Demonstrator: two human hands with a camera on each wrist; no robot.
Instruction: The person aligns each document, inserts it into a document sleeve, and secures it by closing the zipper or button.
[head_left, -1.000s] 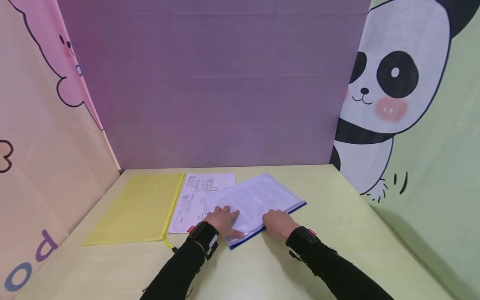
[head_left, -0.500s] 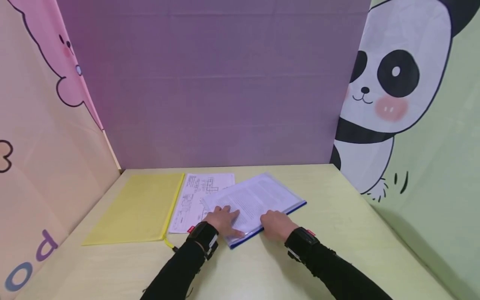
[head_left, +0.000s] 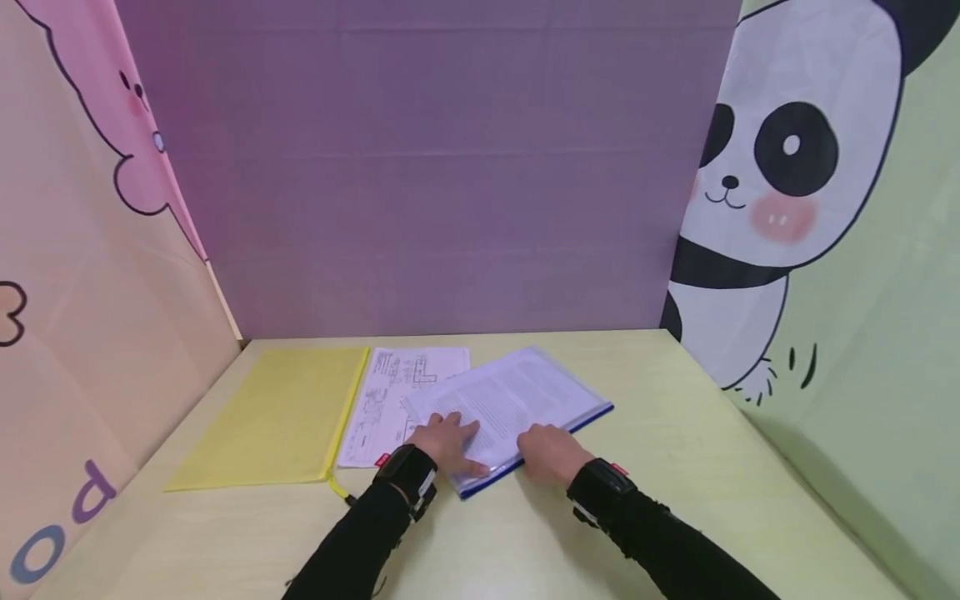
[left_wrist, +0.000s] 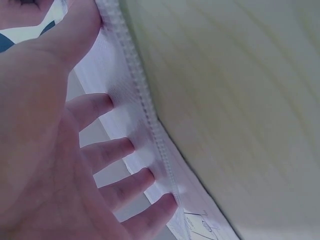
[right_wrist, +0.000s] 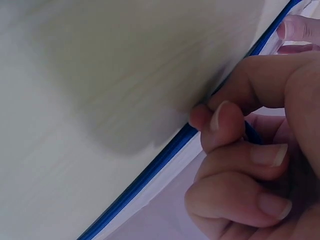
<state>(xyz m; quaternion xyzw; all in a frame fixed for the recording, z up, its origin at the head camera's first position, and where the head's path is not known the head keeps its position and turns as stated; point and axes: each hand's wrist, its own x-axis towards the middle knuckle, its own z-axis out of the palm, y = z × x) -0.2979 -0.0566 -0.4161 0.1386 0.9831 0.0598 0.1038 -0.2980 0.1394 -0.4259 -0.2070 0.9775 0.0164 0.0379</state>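
Note:
A clear zip document pouch with a printed sheet inside lies slanted on the table, its blue zipper edge facing me. My left hand is spread on the pouch's lower left corner, its fingertips pressing on the plastic in the left wrist view. At the blue edge my right hand pinches the zipper pull between thumb and forefinger. A bit of the blue pull shows behind the fingertips, while the rest is hidden. The other fingers of that hand are curled in.
To the left lies a yellow zip pouch, its yellow pull tab hanging off the near corner. Between the pouches is a sheet with line drawings, partly covered by the clear pouch. A purple backdrop rises behind the table.
My right hand has slid slightly left and toward me along the blue zipper edge, closer to the left hand. The left hand and the pouch stay in place.

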